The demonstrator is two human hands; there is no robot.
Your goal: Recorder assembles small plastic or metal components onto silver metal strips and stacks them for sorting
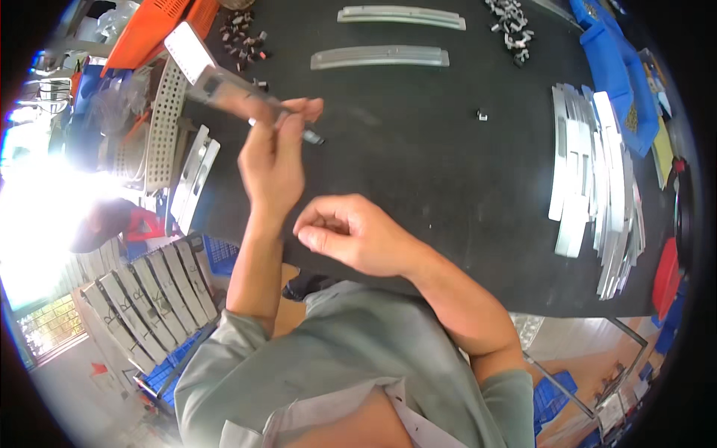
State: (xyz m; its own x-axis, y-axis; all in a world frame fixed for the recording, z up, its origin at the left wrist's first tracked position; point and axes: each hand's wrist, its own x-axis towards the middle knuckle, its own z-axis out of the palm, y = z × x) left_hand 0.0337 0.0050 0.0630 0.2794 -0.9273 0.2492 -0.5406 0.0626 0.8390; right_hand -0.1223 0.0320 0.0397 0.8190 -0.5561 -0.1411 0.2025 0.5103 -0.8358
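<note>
Keep the metal strip steady and angled so you can see its channel as you work on it; that is my read of the step. It is long, pale, flat-ended, raised over the black table toward your upper left. Your left hand pinches its near end. Your right hand rests curled, holding nothing I can see.

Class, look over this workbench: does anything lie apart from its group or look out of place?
One small metal clip lies alone mid-mat, apart from the clip piles at the far edge. The stack of metal strips at right is fanned unevenly. Otherwise nothing stands out.
</note>
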